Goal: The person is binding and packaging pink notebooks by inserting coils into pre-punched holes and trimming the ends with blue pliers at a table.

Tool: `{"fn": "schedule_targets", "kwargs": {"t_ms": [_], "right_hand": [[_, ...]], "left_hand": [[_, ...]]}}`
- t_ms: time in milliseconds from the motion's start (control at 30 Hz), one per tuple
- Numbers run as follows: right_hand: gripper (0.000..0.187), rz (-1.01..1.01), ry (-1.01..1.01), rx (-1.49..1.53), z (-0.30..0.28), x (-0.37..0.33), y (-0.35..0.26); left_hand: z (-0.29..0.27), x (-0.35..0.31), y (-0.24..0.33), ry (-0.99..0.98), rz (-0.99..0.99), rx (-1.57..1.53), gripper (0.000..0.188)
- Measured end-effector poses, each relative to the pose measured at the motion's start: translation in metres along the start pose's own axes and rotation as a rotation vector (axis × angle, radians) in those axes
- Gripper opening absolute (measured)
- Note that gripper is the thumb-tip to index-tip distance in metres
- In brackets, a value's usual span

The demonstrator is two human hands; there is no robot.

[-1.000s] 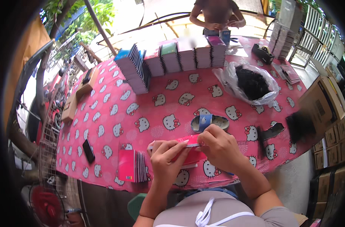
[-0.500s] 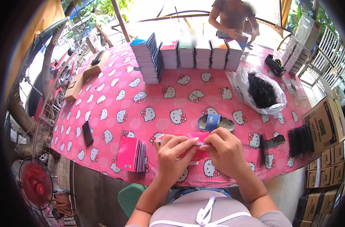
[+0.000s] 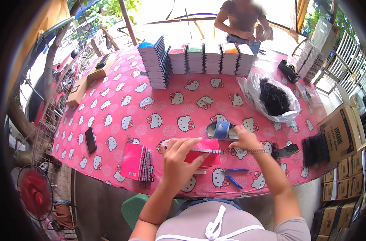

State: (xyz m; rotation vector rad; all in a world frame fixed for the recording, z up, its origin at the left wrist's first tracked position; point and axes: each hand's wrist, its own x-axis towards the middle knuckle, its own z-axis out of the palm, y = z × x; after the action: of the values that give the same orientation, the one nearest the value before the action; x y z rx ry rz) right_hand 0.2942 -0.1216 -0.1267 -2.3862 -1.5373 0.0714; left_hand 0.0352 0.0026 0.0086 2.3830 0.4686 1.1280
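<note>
My left hand [image 3: 179, 160] holds a pink-covered notebook [image 3: 210, 158] on the table, thumb on its near side and fingers across its bound edge. From the right end of that edge a thin wire coil [image 3: 247, 151] sticks out and passes under my right forearm. My right hand [image 3: 246, 138] is on the right end of a blue-strapped slipper [image 3: 222, 130], thumb at the near side and fingers at the far side. Blue-handled pliers [image 3: 234, 179] lie in front of the notebook. To the left stands a small stack of pink notebooks [image 3: 135, 162].
Tall stacks of notebooks [image 3: 154, 64] line the far side. A plastic bag of black coils [image 3: 273, 98] is at the right, with more black coils [image 3: 314, 149] by a cardboard box [image 3: 340, 130]. A phone [image 3: 91, 140] lies left. Another person [image 3: 243, 24] works across the table.
My right hand has left the notebook's edge and moved right and away to the slipper. The protruding coil and the pliers now show. My left hand still holds the notebook.
</note>
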Motion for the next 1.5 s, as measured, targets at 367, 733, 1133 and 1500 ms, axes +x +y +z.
{"fn": "schedule_targets", "kwargs": {"t_ms": [367, 733, 1133, 1500], "right_hand": [[0.031, -0.131, -0.224, 1.214, -0.116, 0.027, -0.076], [0.032, -0.522, -0.001, 0.721, -0.105, 0.062, -0.067], [0.032, -0.488, -0.174, 0.983, -0.099, 0.072, -0.116], [0.051, 0.208, 0.005, -0.329, 0.053, -0.021, 0.0]], "left_hand": [[0.003, -0.001, -0.012, 0.031, -0.056, -0.032, 0.032], [-0.016, -0.009, -0.024, 0.078, -0.181, -0.146, 0.038], [-0.017, -0.035, -0.049, 0.211, -0.613, -0.833, 0.032], [0.0, -0.02, -0.047, 0.221, -0.23, -0.843, 0.024]]}}
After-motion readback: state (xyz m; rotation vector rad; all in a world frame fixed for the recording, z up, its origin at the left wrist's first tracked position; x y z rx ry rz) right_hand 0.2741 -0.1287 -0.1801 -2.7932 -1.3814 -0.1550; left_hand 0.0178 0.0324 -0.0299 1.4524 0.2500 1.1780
